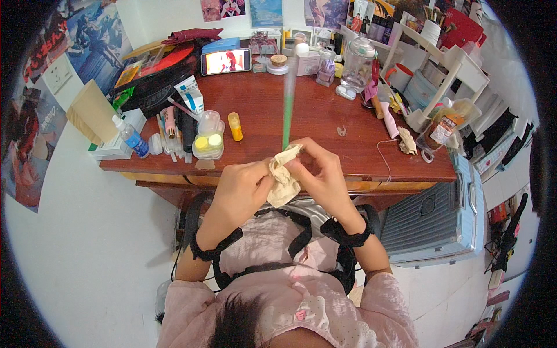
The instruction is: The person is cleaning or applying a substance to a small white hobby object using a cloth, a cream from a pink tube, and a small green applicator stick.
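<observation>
Both of my hands meet over the near edge of the wooden desk [261,100]. A crumpled cream-coloured tissue [285,182] is pinched between them. My left hand [243,187] grips its left side, and my right hand [320,169] holds the upper right part. A long, thin brush-like stick [287,104], green below and pale above, rises out of the tissue between my fingers. Its upper part is blurred, and its lower end is hidden by the tissue and fingers. A small yellow tube [235,127] lies on the desk beyond my left hand.
A contact lens case [209,141], a spray bottle [130,137] and a white tube [190,98] are on the left. A phone [226,61] stands at the back. Right are a white shelf [452,65], a crumpled tissue [407,141] and a plastic bottle [444,124]. A suitcase [431,222] stands beside the desk.
</observation>
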Motion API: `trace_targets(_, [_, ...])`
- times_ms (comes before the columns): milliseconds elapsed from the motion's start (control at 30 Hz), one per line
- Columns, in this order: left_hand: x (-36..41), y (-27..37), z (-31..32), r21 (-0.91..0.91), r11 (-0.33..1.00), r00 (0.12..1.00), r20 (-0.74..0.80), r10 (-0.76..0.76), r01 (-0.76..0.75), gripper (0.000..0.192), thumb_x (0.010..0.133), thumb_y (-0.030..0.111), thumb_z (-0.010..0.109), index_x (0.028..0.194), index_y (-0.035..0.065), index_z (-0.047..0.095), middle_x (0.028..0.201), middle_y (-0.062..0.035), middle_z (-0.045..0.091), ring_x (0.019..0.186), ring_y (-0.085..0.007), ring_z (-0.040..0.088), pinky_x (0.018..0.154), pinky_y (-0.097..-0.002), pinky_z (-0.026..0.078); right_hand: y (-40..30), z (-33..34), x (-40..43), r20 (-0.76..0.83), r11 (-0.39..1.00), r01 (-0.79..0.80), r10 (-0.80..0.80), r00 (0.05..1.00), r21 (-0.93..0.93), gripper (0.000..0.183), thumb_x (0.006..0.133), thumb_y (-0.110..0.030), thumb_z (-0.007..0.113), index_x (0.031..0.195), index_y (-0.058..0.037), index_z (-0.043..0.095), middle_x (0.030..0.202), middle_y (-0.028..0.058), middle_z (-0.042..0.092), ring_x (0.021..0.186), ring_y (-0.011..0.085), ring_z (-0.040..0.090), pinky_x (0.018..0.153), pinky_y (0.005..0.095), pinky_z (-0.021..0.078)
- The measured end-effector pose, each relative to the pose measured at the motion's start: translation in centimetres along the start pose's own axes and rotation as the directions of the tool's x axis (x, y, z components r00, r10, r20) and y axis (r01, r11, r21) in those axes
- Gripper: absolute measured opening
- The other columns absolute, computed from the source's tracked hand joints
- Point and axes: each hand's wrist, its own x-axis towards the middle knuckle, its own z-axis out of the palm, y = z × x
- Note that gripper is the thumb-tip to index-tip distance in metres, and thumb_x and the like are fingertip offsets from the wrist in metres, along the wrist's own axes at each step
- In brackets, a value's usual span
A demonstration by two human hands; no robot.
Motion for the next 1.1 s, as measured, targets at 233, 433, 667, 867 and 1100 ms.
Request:
trace_targets(233, [0.1,-0.6,0.2,0.031,0.998,0.998,-0.014,0.062,-0.062,0.019,0.079,0.009,0.057,0.095,-0.0009,0.061,0.076,-0.0204,0.061,0.068,-0.0345,0.060,0.057,-0.0379,0.046,-0.8,-0.5,0.3,0.074,0.996,0.047,-0.041,0.996,-0.069,0.020,0.081,-0.009,0.064,0.097,0.0002,0.057,0.080,0.0091,0.062,0.074,0.0125,0.061,0.066,0.0268,0.0481])
trace_targets(433, [0.2,-0.5,0.2,-0.045,0.998,0.999,0.020,-0.050,0.051,0.025,0.079,0.010,0.060,0.101,-0.0006,0.059,0.078,-0.0187,0.062,0.066,-0.0307,0.061,0.059,-0.0357,0.047,-0.7,-1.1,0.2,0.081,0.999,-0.024,0.021,0.996,0.030,0.020,0.080,-0.006,0.062,0.099,-0.0005,0.057,0.081,0.0065,0.063,0.073,0.0093,0.060,0.064,0.0241,0.0481])
trace_targets(667, [0.7,-0.1,0.7,-0.534,0.779,0.942,0.117,-0.315,0.327,0.015,0.084,0.005,0.059,0.096,-0.0024,0.061,0.073,-0.0011,0.061,0.067,-0.0039,0.054,0.058,-0.0225,0.045,0.1,-0.8,0.4,0.034,0.986,0.135,-0.139,0.990,0.096,0.020,0.079,-0.002,0.060,0.099,-0.0007,0.058,0.086,0.0017,0.062,0.077,0.0080,0.058,0.068,0.0221,0.0462])
trace_targets(867, [0.5,-0.5,0.5,-0.543,0.814,0.974,0.031,-0.224,0.205,0.012,0.082,0.004,0.060,0.091,-0.0030,0.063,0.076,-0.0002,0.062,0.067,-0.0032,0.054,0.059,-0.0188,0.043,-0.9,-0.5,-0.1,0.094,0.939,-0.128,0.103,0.990,0.319,0.017,0.083,-0.003,0.059,0.100,-0.0015,0.058,0.088,0.0003,0.061,0.063,0.0034,0.051,0.053,0.0178,0.0393])
trace_targets(1100, [0.7,-0.7,0.7,-0.604,0.767,0.971,0.051,-0.232,0.215,0.012,0.082,0.003,0.060,0.092,-0.0036,0.063,0.079,-0.0008,0.062,0.070,-0.0036,0.056,0.060,-0.0184,0.044,0.1,-0.5,0.1,0.055,0.949,-0.034,0.017,0.998,0.314,0.019,0.082,-0.001,0.060,0.100,-0.0011,0.059,0.090,0.0012,0.060,0.062,0.0027,0.049,0.050,0.0178,0.0384])
